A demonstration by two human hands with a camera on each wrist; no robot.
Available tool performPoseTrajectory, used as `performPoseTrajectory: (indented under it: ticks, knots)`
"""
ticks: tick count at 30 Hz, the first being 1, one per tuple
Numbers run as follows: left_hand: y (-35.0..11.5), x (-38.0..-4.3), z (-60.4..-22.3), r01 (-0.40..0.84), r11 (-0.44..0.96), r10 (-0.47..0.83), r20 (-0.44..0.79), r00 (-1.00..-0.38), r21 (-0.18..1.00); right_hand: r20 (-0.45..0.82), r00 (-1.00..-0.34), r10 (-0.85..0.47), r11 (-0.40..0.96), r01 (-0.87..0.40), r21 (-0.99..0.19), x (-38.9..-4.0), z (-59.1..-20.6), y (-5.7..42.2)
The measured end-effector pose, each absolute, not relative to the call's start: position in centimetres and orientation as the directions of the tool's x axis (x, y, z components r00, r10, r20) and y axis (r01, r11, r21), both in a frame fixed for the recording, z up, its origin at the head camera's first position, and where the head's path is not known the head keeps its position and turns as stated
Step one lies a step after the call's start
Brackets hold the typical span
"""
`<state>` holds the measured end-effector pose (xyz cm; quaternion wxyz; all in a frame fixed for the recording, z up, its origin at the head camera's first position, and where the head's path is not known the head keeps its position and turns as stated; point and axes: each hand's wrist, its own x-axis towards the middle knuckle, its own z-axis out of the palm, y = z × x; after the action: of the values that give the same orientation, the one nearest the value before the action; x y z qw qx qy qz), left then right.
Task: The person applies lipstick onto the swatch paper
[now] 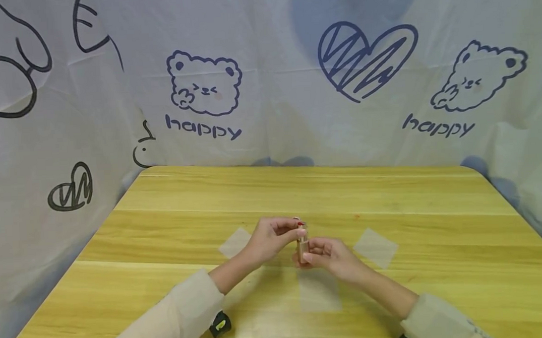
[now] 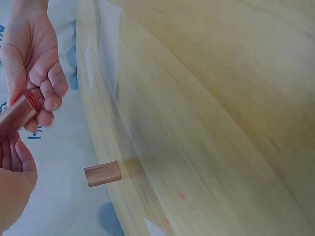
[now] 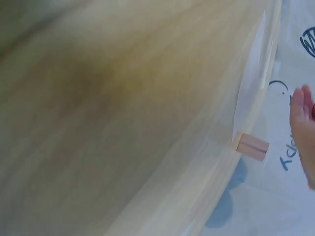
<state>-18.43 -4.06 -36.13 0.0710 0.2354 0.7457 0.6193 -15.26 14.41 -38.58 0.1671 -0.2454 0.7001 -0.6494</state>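
A metallic rose-gold lipstick (image 1: pixel 303 246) with a red tip is held upright between both hands over the middle of the table. My left hand (image 1: pixel 271 238) pinches its upper part, thumb across the front. Lower down, my right hand (image 1: pixel 333 257) grips the base between thumb and curled fingers. The left wrist view shows the underside of the tube (image 2: pixel 18 114) with a red end, the right hand (image 2: pixel 37 64) above and the left hand (image 2: pixel 15 189) below. A matching cap (image 2: pixel 102 174) stands on the table past the hands, also visible as a cap (image 3: pixel 253 147) in the right wrist view.
Pale square patches lie on the wooden table (image 1: pixel 165 234): a left patch (image 1: pixel 236 242), a right patch (image 1: pixel 376 247) and a near patch (image 1: pixel 319 290). Drawn-on white curtains (image 1: pixel 267 88) hang around it. A black device (image 1: pixel 221 324) shows beside the left sleeve.
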Motion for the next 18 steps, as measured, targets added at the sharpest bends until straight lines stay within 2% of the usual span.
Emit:
performPoseTrajectory:
  ticks: [4, 7, 12, 18]
  knots:
    - [-3.7, -18.3, -36.1, 0.223, 0.132, 0.336, 0.168, -0.927, 0.966, 0.027, -0.937, -0.348, 0.153, -0.085, -0.985, -14.5, -38.2, 13.6]
    - [-3.3, -18.1, -36.1, 0.192, 0.126, 0.237, 0.158, -0.958, 0.973, 0.008, -0.986, -0.168, 0.202, -0.043, -0.978, -14.2, -37.9, 12.7]
    - [-2.6, -18.1, -36.0, 0.185, 0.104, 0.147, 0.169, -0.975, 0.977, 0.036, -0.999, 0.012, 0.216, -0.033, -0.976, -14.1, -37.6, 11.4]
    - [-2.1, -18.1, -35.9, 0.211, 0.076, 0.149, 0.198, -0.969, 0.975, 0.067, -0.996, 0.061, 0.216, -0.052, -0.975, -14.4, -37.7, 11.0]
